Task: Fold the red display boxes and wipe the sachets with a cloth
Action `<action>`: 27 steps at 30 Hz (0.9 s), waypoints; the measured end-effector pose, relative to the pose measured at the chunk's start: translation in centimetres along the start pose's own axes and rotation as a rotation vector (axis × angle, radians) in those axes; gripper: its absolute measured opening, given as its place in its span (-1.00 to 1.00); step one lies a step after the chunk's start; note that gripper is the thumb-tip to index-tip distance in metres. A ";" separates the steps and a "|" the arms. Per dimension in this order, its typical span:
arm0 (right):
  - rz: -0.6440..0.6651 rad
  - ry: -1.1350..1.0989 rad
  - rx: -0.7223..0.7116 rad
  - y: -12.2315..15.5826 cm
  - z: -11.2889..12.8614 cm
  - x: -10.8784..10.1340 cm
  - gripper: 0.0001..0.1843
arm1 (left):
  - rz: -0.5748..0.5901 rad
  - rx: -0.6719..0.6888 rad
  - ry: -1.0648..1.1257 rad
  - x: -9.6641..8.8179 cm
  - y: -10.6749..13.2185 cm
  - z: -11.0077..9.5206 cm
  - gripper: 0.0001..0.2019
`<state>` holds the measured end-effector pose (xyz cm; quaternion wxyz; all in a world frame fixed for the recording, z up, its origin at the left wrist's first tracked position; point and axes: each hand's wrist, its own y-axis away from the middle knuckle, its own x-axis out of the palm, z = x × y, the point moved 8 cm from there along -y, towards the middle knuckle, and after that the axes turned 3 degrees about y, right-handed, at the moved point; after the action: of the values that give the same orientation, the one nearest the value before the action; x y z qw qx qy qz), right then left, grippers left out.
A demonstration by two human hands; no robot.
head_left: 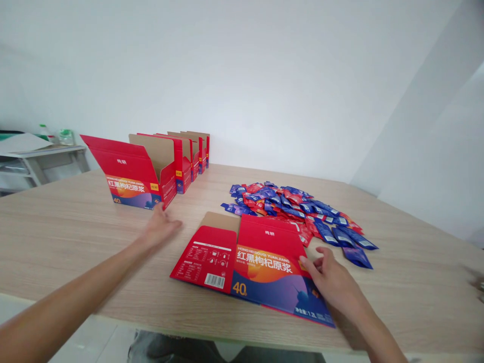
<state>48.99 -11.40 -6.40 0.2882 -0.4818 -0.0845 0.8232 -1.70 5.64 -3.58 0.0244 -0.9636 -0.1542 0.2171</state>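
Note:
A flattened red and blue carton (264,267) with printed lettering lies on the near part of the table, its barcode panel at the left. My right hand (333,277) is at its right edge, thumb on the printed face and the other fingers curled; part of the grip is hidden. Further left, my left hand (161,227) is spread by the lower right corner of a standing carton (130,184) whose lid is up. The fingertips meet that corner in view, but I cannot tell whether they touch it. No object shows in the left hand.
Several more standing cartons (184,171) form a row behind the first, toward the wall. A heap of red and blue sachets (287,201) lies beyond the flattened carton. A side table (41,156) with papers and bottles stands at the far left. The wooden table (56,232) has its front edge close to me.

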 end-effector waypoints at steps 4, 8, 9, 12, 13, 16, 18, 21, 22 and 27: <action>0.043 -0.041 -0.063 1.3 1.5 1.0 -0.42 | 0.354 -0.120 0.140 4.8 5.8 -1.0 -0.24; -0.089 -0.153 -0.063 1.5 3.1 1.4 -0.31 | 0.379 -0.209 0.257 6.3 8.1 -1.9 -0.20; -0.115 -0.189 -0.047 1.4 3.2 1.4 -0.27 | 0.351 -0.233 0.286 6.2 8.1 -2.0 -0.20; -0.159 -0.285 -0.024 0.5 4.1 0.8 -0.16 | 0.275 -0.280 0.390 5.5 8.0 -2.8 -0.19; -0.171 -0.313 -0.018 0.1 4.6 0.4 -0.12 | 0.257 -0.281 0.429 5.3 7.9 -3.2 -0.20; -0.203 -0.429 -0.004 -1.0 6.8 -1.3 0.00 | 0.240 -0.227 0.545 4.6 7.8 -5.4 -0.28; -0.164 -0.533 -0.062 -1.5 9.1 -2.0 0.05 | 0.269 -0.147 0.624 4.5 8.2 -7.4 -0.42; -0.086 -0.587 -0.256 -1.0 13.1 -2.5 0.20 | 0.326 0.052 0.772 4.1 9.3 -10.7 -0.43; -0.072 -0.566 -0.316 -0.6 14.0 -2.5 0.29 | 0.353 0.104 0.812 4.0 9.8 -11.6 -0.38; 0.045 -0.447 -0.463 2.6 15.3 0.1 0.56 | 0.443 -0.001 0.781 4.0 10.7 -11.5 -0.27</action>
<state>35.03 -11.38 0.39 0.1272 -0.3436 -0.3200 0.8737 9.67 -3.09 4.00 0.0331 -0.9831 0.0767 -0.1630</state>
